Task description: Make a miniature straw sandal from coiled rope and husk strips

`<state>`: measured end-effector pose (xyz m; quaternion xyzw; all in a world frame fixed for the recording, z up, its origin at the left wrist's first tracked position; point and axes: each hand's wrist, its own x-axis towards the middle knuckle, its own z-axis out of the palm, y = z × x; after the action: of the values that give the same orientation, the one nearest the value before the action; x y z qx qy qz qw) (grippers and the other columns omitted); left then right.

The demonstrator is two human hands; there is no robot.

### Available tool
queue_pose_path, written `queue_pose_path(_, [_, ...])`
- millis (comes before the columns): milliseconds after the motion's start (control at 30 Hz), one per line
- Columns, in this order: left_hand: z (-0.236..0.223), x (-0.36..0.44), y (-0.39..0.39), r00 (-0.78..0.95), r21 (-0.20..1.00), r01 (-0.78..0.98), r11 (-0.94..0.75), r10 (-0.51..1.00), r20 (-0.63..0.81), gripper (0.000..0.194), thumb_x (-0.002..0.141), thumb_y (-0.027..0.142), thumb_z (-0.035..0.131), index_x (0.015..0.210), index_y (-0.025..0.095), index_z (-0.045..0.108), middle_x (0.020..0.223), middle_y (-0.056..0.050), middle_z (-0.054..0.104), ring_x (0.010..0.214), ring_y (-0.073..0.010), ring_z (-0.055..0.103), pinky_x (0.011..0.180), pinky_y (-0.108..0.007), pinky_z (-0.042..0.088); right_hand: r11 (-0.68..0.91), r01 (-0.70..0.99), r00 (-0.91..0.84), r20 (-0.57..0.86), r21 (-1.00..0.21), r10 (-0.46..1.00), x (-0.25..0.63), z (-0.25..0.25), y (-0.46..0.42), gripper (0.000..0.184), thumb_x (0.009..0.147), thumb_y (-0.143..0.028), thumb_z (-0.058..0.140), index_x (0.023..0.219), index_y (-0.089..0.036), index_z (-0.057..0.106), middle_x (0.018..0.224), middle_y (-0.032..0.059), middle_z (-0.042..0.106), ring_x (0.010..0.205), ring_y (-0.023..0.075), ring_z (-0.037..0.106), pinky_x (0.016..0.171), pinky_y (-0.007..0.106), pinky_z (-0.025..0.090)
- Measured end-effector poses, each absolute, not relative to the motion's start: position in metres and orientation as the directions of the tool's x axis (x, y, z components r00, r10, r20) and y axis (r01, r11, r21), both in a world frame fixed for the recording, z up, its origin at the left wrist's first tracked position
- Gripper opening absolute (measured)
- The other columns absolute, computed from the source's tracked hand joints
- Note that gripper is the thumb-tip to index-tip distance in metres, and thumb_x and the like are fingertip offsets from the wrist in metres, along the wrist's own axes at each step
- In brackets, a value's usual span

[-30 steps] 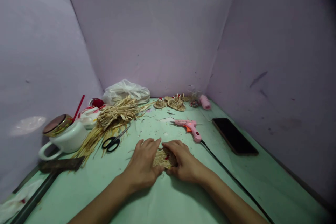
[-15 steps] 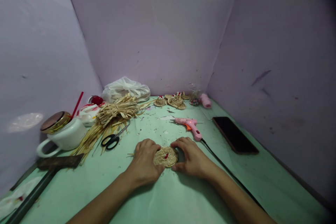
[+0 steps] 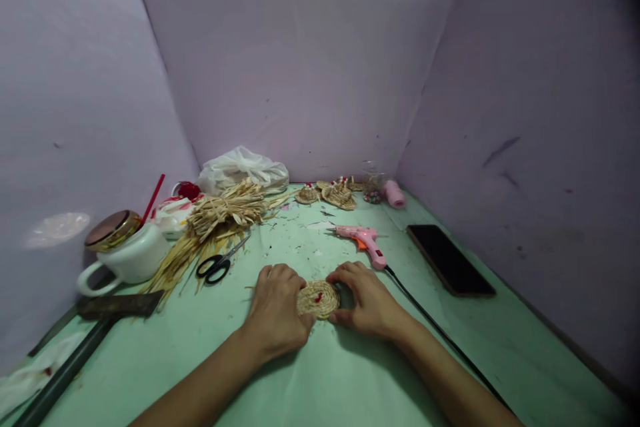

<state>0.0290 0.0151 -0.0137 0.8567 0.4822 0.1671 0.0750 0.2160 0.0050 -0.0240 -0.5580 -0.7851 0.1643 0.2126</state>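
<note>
A round coil of braided straw (image 3: 327, 305), with a small red bit at its centre, lies on the green tabletop in front of me. My left hand (image 3: 280, 307) grips its left edge, with the fingers behind and the thumb in front. On the opposite side my right hand (image 3: 363, 300) pinches the rim between thumb and fingers. A thin straw end pokes out left of my left hand. Just beyond my right hand lies a pink glue gun (image 3: 367, 240), its black cord running toward the lower right.
Left are black-handled scissors (image 3: 214, 269), a straw bundle (image 3: 230, 210), a white mug (image 3: 135, 257) with a lidded jar, and a hammer (image 3: 120, 305). Small straw hats (image 3: 337, 195), a clear bead container (image 3: 373, 187) and pink thread (image 3: 394, 193) stand behind. A phone (image 3: 450, 260) lies right.
The whole view has shifted slightly, so everything appears a little further right. Both hands keep their hold on the straw coil, with hardly any movement.
</note>
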Motion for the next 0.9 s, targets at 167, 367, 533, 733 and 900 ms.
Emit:
queue_pose_path(167, [-0.0155,0.0312,0.0145,0.483,0.278,0.803,-0.527,0.849,0.215,0.02,0.058,0.028,0.059,0.075,0.016,0.06,0.085,-0.007,0.058,0.09,-0.0245,0.047,0.087,-0.038,0.03,0.322,0.811,-0.288,0.146,-0.488,0.946,0.2163,-0.0244,0.0044,0.047,0.054,-0.033,0.073,0.098,-0.019,0.061,0.092,0.0054,0.057,0.088,0.0227,0.046,0.075,0.033,0.034])
queue_pose_path(367, [-0.0133,0.0307,0.0131,0.501,0.256,0.805,-0.535,0.844,0.191,0.024,0.06,0.029,0.056,0.08,0.017,0.061,0.088,-0.009,0.059,0.093,-0.0265,0.048,0.089,-0.04,0.028,0.323,0.814,-0.291,0.143,-0.482,0.946,0.2159,-0.023,0.003,0.05,0.055,-0.034,0.073,0.102,-0.019,0.06,0.095,0.0059,0.057,0.089,0.0233,0.046,0.077,0.034,0.035])
queue_pose_path(533, [-0.0155,0.0287,0.0155,0.447,0.311,0.819,-0.482,0.876,0.182,0.03,0.057,0.025,0.057,0.085,0.016,0.06,0.088,-0.009,0.06,0.089,-0.0259,0.05,0.085,-0.038,0.031,0.32,0.815,-0.292,0.134,-0.483,0.947,0.2154,-0.0212,0.0034,0.05,0.055,-0.033,0.072,0.102,-0.02,0.06,0.095,0.0058,0.057,0.09,0.0236,0.046,0.077,0.034,0.035])
queue_pose_path(733, [-0.018,0.0332,0.0166,0.441,0.314,0.818,-0.481,0.877,0.192,0.023,0.054,0.022,0.057,0.076,0.018,0.06,0.084,-0.008,0.059,0.086,-0.0245,0.05,0.085,-0.037,0.031,0.307,0.821,-0.286,0.117,-0.482,0.951,0.2151,-0.0211,0.0037,0.05,0.055,-0.034,0.072,0.102,-0.021,0.06,0.097,0.0055,0.057,0.091,0.0236,0.046,0.078,0.034,0.034])
queue_pose_path(900, [-0.0188,0.0334,0.0154,0.457,0.296,0.812,-0.504,0.863,0.214,0.022,0.055,0.021,0.055,0.076,0.017,0.059,0.083,-0.007,0.058,0.086,-0.0235,0.049,0.085,-0.036,0.031,0.324,0.82,-0.293,0.141,-0.472,0.946,0.2144,-0.0208,0.0029,0.049,0.056,-0.032,0.072,0.102,-0.02,0.061,0.095,0.0059,0.058,0.091,0.0231,0.047,0.078,0.034,0.035])
